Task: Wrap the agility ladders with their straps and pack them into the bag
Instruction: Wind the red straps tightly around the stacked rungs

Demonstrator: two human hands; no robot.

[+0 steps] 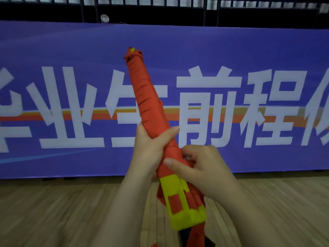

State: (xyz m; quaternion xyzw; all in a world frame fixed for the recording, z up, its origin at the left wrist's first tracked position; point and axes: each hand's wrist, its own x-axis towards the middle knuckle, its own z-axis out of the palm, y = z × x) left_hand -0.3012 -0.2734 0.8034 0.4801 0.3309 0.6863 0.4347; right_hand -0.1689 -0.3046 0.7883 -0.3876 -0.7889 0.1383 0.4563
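We see an agility ladder bundle with bright yellow rungs, bound in an orange-red strap. The violet-blue banner carries large white characters and an orange-and-yellow stripe. The plank floor is pale tan.

A wide blue-violet banner spans the far side from left to right before me, printed with big white characters and crossed by an orange stripe. Pale wooden floor lies near me, and a dark railing stands above the banner.
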